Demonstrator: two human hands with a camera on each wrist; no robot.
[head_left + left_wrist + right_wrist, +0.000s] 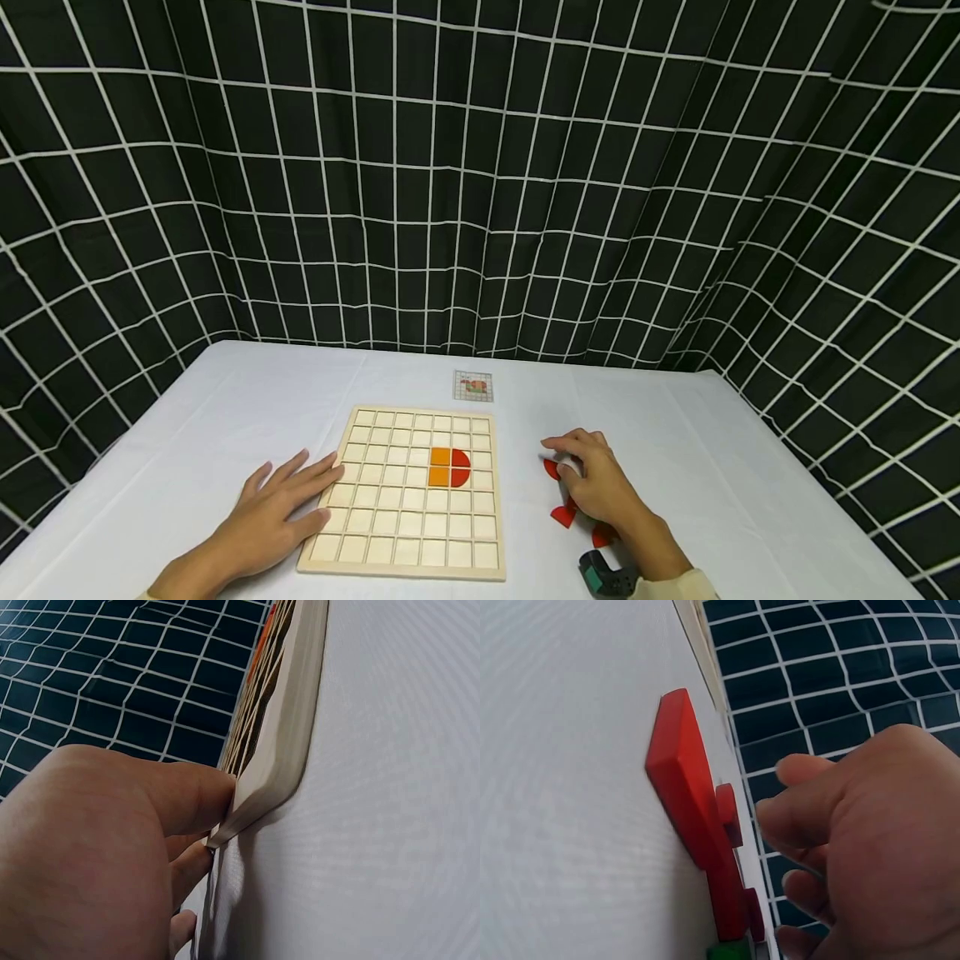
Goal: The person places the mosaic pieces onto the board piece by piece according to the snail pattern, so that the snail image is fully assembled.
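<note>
A wooden grid board (408,525) lies on the table. My left hand (262,521) rests along its left edge with fingers spread, fingertips on the frame. On the board sit two orange squares (440,457), joined on their right by two red quarter-circle pieces (461,477). To the right of the board, my right hand (600,479) hovers over loose red pieces (562,516), thumb and fingers slightly bent and apart. One red quarter-circle (552,469) shows just under its fingertips. In the right wrist view, a red block (681,769) stands out, with a bit of a green piece (730,950) below.
A small picture card (473,386) with a grid and a coloured figure lies behind the board. A black device with a green face (600,575) is beside the right wrist. Black curtains with white grid lines (450,183) surround the white-covered table (750,500).
</note>
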